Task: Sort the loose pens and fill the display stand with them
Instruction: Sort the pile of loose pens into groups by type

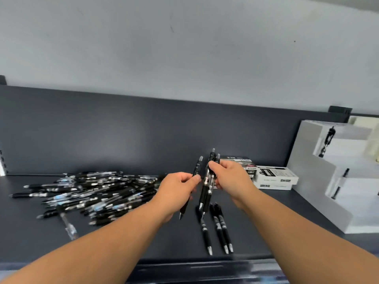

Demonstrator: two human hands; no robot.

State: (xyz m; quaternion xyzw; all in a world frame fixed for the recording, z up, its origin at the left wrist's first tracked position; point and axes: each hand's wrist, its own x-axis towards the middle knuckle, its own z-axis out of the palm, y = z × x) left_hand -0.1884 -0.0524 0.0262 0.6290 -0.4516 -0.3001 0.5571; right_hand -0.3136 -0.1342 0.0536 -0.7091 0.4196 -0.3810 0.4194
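My left hand [176,189] pinches a single black pen [196,169], upright with its tip down. Just to its right, my right hand [229,177] grips a small bunch of black pens [207,187], also upright. A big heap of loose pens [92,193] lies on the dark shelf [143,238] to the left. Three sorted black pens [219,228] lie side by side in front of my hands. The white stepped display stand [320,181] stands at the right with a few pens [328,140] in its tiers.
White and black pen boxes [272,177] lie behind my right hand, against the stand. A dark back panel [123,130] closes the shelf at the rear. The shelf's front edge [194,261] runs just below the three laid-out pens.
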